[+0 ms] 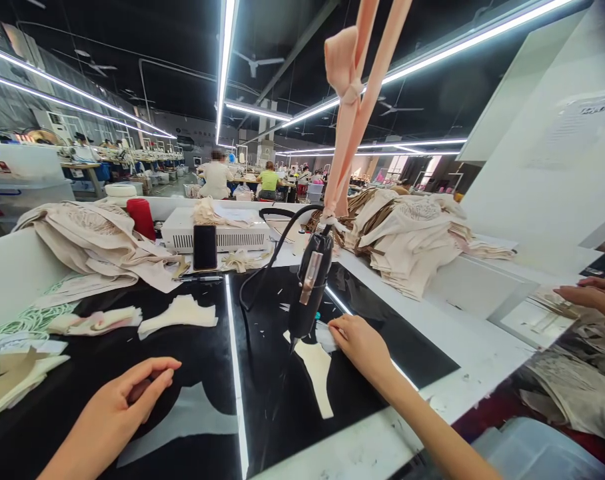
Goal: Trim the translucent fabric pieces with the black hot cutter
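My left hand [127, 403] is loosely closed, thumb near the forefinger, with nothing visible between the fingertips. Close by, a translucent pale curved piece of thin material [190, 413] lies on the black tabletop [277, 427]. My right hand [360, 343] pinches the edge of a small translucent white piece [325, 337]. Beside it is a cream fabric cutout [318, 373], lying flat. Over that cutout hangs a black handheld tool [310, 287] with a metal lever, its narrow tip pointing down at the fabric's upper end. Neither hand touches the tool.
A peach strap [355, 93] suspends the tool, trailing a black cable [262, 267]. Cream cutouts [177, 317] lie left of the light strip. Behind stand a phone [205, 247], a white box [242, 237], red thread [141, 219] and fabric piles [402, 240]. Another person's hands [595, 297] show at right.
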`<move>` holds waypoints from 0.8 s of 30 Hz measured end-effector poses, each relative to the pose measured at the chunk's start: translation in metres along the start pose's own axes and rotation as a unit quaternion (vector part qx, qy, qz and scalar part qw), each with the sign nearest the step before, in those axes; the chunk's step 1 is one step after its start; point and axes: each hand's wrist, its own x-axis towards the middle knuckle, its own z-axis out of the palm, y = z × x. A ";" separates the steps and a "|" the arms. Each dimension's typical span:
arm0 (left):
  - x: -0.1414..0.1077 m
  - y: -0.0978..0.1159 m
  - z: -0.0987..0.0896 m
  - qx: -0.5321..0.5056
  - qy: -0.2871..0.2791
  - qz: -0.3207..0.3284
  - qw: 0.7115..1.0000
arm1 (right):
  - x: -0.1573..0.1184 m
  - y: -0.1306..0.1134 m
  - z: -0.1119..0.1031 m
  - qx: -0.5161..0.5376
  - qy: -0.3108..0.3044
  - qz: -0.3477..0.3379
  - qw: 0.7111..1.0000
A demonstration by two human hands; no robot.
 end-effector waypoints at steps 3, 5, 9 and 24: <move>0.000 0.000 0.000 0.007 0.000 0.005 1.000 | 0.001 0.001 0.000 0.053 0.002 0.027 0.998; 0.000 0.000 0.000 0.009 -0.002 0.009 1.000 | 0.002 0.003 -0.001 0.102 0.009 0.055 0.993; 0.003 -0.003 -0.002 0.011 -0.007 0.004 1.000 | 0.003 0.013 -0.006 0.232 0.042 0.130 0.963; 0.015 -0.015 -0.008 0.016 -0.034 0.014 0.999 | -0.016 0.036 -0.024 0.549 0.294 0.311 0.718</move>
